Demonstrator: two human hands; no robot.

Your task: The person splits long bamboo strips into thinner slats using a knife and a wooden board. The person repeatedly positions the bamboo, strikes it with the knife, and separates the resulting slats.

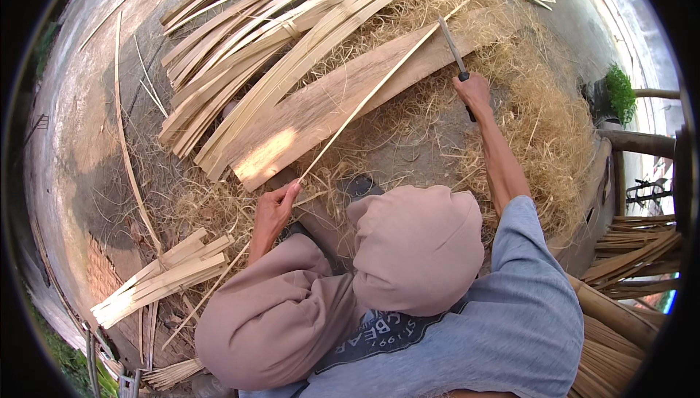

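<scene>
My left hand pinches the near end of a long, thin bamboo strip between thumb and fingers. The strip runs slantwise up and to the right, over a flat wooden board. My right hand, arm stretched forward, is wrapped round the dark handle of a knife. Its narrow blade points away from me, and the tip is close to the strip near the board's far end. Whether blade and strip touch, I cannot tell.
Split bamboo strips lie in a wide bundle beyond the board. Curly shavings cover the ground around it. A smaller bundle lies at the lower left. Bamboo poles and more strips are at the right.
</scene>
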